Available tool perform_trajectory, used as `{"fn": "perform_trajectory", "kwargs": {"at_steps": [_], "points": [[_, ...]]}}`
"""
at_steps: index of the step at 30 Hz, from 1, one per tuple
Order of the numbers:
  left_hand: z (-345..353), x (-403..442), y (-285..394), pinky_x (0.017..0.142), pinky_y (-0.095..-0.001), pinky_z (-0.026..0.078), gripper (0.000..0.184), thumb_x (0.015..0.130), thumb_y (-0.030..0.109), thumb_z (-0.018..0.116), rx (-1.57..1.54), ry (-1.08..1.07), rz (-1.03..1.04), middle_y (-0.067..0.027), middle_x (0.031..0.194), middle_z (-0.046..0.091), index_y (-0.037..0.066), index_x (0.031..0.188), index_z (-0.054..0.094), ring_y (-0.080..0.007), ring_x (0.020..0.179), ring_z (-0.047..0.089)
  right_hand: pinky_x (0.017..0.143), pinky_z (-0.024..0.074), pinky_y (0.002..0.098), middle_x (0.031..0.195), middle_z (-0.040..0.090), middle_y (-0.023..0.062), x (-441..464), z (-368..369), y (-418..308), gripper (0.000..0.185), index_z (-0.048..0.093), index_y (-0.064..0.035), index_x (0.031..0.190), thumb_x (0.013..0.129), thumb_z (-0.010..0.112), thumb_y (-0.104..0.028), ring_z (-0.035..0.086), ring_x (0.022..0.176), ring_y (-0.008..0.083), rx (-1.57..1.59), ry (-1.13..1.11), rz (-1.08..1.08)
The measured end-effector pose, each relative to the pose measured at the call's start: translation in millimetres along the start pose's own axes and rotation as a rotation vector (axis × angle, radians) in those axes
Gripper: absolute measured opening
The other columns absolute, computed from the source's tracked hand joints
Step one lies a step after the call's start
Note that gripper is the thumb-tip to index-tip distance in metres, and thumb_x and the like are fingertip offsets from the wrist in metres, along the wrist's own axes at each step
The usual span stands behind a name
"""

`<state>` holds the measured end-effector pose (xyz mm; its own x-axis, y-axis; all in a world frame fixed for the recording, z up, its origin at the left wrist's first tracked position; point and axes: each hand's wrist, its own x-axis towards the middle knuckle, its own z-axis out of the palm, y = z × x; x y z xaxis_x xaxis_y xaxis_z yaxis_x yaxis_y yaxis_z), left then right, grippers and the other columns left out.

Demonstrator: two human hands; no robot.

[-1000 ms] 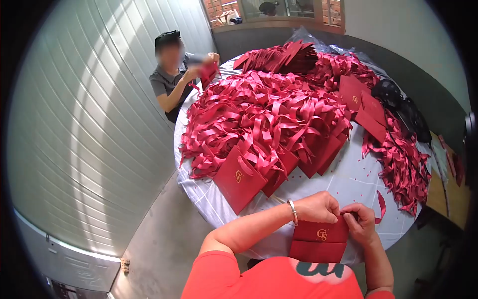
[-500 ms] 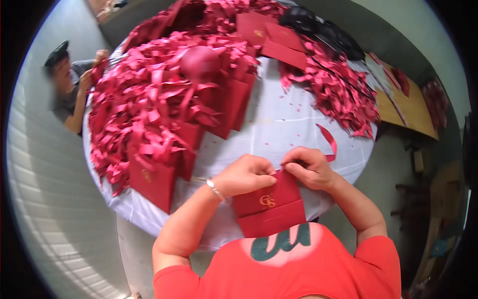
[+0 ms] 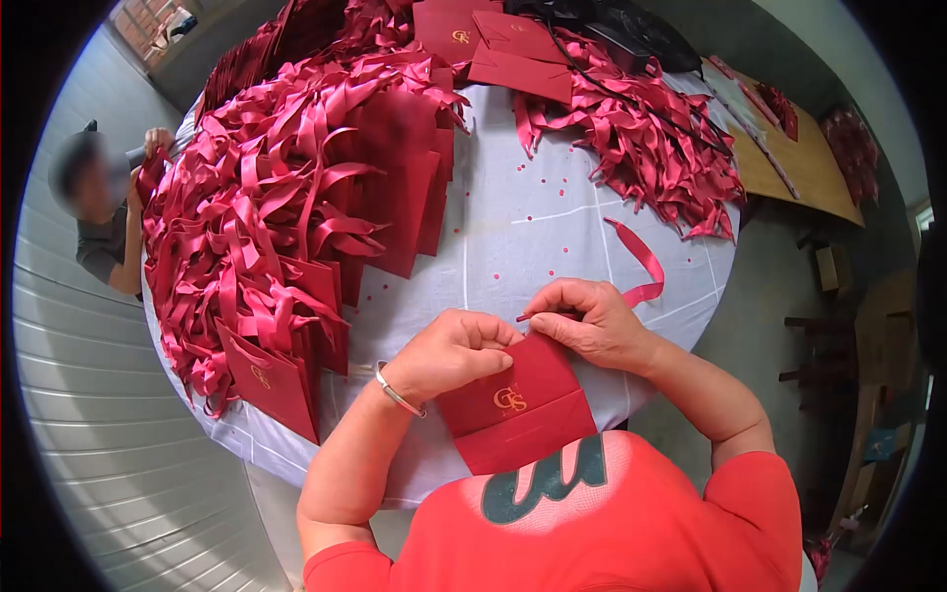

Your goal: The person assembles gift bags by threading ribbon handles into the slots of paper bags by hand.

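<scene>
A small dark red paper bag (image 3: 518, 403) with gold lettering lies flat in front of me, its lower end near my shirt. My left hand (image 3: 459, 350) pinches its upper left edge, thumb on top and fingers curled. At the bag's top edge my right hand (image 3: 592, 321) is closed, thumb against forefinger, with a thin dark red tip poking out between them. That tip looks like a ribbon end. A red ribbon (image 3: 646, 264) curves over the cloth and reaches behind my right hand. Whether it joins the pinched tip is hidden.
Many red bags with ribbon handles (image 3: 266, 217) pile up at the left. Loose ribbons (image 3: 651, 163), flat bags (image 3: 518, 74) and a black plastic bag (image 3: 631, 39) lie at the back. Another person (image 3: 109, 207) sits at the left edge. A wooden table (image 3: 789, 148) stands right.
The view has shifted, so the piles appear farther left and higher. Both hands stay at the bag's top edge. The thin tip now shows clearly at my right fingertips.
</scene>
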<state>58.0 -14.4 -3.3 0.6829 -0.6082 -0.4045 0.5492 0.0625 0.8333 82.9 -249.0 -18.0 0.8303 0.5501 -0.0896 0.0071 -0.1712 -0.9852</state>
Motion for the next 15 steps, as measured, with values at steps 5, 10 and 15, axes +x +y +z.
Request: {"fn": "perform_trajectory", "kwargs": {"at_steps": [5, 10, 15], "points": [[-3.9, 0.6, -0.8, 0.073, -0.0208, 0.050, 0.021, 0.089, 0.000, 0.059, 0.061, -0.008, -0.021, -0.0022, 0.094, 0.069, -0.004, 0.109, 0.066, -0.0063, 0.082, 0.063, 0.072, 0.0528, 0.0214, 0.091, 0.071, 0.0032, -2.2, 3.9, -4.7, 0.015, 0.069, 0.0002, 0.106, 0.093, 0.067, -0.006, 0.065, 0.084, 0.0062, 0.058, 0.051, -0.040], [-7.4, 1.9, -5.1, 0.076, -0.0208, 0.049, 0.017, 0.089, 0.001, 0.060, -0.016, -0.079, 0.000, -0.0012, 0.094, 0.068, -0.003, 0.106, 0.065, -0.0058, 0.083, 0.062, 0.071, 0.0536, 0.0214, 0.086, 0.071, 0.0029, -2.3, 4.7, -4.8, 0.012, 0.071, 0.0008, 0.102, 0.093, 0.066, -0.005, 0.066, 0.082, 0.0071, 0.006, 0.039, -0.048], [-5.1, 1.8, -3.5, 0.071, -0.0207, 0.049, 0.014, 0.089, 0.003, 0.061, 0.020, -0.038, 0.004, -0.0008, 0.090, 0.068, -0.002, 0.102, 0.066, -0.0049, 0.080, 0.061, 0.063, 0.0508, 0.0239, 0.090, 0.069, 0.0072, -1.5, 1.7, -6.4, 0.013, 0.071, 0.0002, 0.101, 0.088, 0.068, 0.000, 0.063, 0.074, 0.0077, -0.231, 0.093, -0.253]]}}
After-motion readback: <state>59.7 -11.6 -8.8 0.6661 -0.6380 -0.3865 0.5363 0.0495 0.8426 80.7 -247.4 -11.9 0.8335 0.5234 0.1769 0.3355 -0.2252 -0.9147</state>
